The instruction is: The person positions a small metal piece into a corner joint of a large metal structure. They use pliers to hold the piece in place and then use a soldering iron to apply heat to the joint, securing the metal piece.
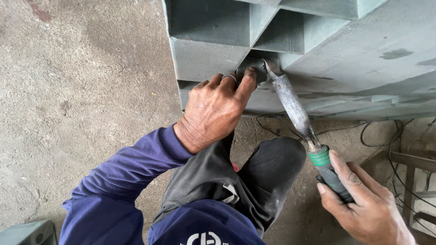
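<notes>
The left hand [213,111] pins a small dark part [251,68] against the grey steel frame [363,68]. The right hand [363,199], fingers wrapped round the chipping hammer [295,109], seems to be picking at the joint there. Next comes a careful, aimed tap beside those fingers.

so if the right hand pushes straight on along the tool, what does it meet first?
Probably the small dark part that the left hand pins to the grey steel frame. The tool tip already sits beside it; depth is unclear. Right hand grips the handle.
</notes>
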